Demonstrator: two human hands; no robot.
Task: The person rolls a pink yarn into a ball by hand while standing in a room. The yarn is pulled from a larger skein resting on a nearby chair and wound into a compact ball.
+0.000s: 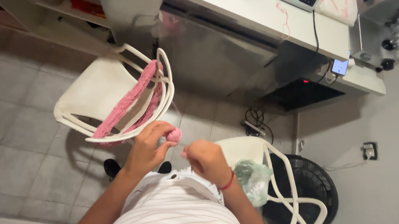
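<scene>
My left hand (149,145) holds a small pink yarn ball (175,134) at its fingertips. My right hand (205,160), with a red band on the wrist, is closed beside it, fingers pinched as if on a thin strand that I cannot make out. A long pink yarn skein (129,100) is looped over the backrest of a white plastic chair (94,93) just beyond my left hand. Both hands hover above my striped white shirt.
A second white chair (289,190) stands at my right with a pale green plastic bag (253,179) on it. A black floor fan (314,182) sits behind it. A white desk (264,17), a power strip with cables (254,122) and a grey tiled floor surround me.
</scene>
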